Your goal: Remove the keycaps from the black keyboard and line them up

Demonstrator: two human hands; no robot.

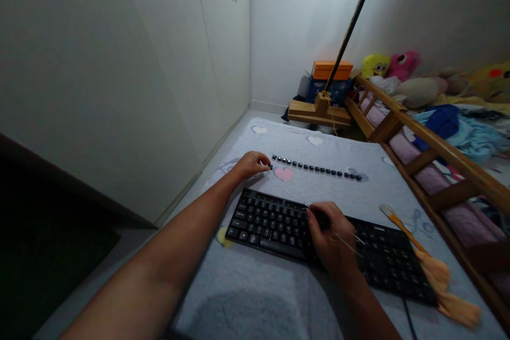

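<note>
My left hand (253, 163) is at the left end of a row of small black keycaps (317, 169) on the cloth. Its thumb and fingers pinch a single black keycap (270, 167) just below that row. Nearer to me lies a black keyboard (274, 223), set slantwise, with most of its white-lettered keys in place. Over its middle, my right hand (332, 234) is closed around a thin wire tool (346, 243), perhaps a wire keycap puller. Its wires stick out on both sides of the fingers. The hand hides part of the keyboard beneath it.
An orange-handled brush (402, 227) and a crumpled orange cloth (454, 297) lie right of the keyboard. A grey-blue cloth with hearts (247, 297) covers the surface. A wooden bed rail (446, 149) borders the right, white cabinet doors (159, 64) the left. Behind rises a pole on a wooden base (319, 110).
</note>
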